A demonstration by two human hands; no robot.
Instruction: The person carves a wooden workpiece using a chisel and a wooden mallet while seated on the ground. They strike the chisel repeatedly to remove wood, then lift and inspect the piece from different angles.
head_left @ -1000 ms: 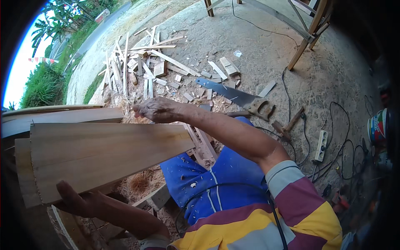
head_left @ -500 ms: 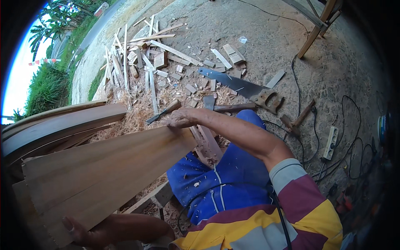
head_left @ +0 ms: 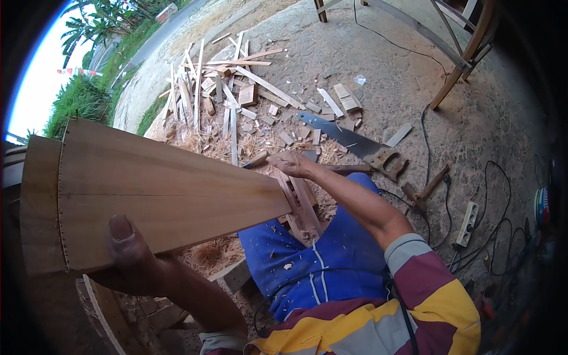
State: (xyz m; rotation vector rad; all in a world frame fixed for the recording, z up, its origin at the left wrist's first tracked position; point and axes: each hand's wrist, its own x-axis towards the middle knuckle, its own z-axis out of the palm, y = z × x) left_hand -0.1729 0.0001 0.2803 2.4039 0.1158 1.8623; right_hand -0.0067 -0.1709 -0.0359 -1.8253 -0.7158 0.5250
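A broad wooden board (head_left: 171, 183), wider at the left and narrower at the right, slants over my blue-trousered lap. My left hand (head_left: 133, 254) grips its near edge by the wide end, thumb on top and fingers hidden underneath. At the narrow end's far corner is my right hand (head_left: 291, 164), fingers closed together, their tips partly hidden. The narrow end meets a slotted wooden piece (head_left: 302, 207) between my legs. Past the board's ragged left edge shows another strip of wood (head_left: 38, 207). A chisel-like tool's wooden handle (head_left: 256, 160) lies just beyond my right hand.
Ahead on the ground lie a handsaw (head_left: 349, 139), a hammer (head_left: 427, 188) and a heap of wood offcuts (head_left: 225, 89) among shavings. A power strip (head_left: 467, 223) with tangled cables is at the right, near a can (head_left: 541, 207). A wooden stand (head_left: 461, 68) is at the far right.
The board's wide end has swung up and away from me, raised by my left hand. My right hand stays by the narrow end. The whole view has shifted slightly.
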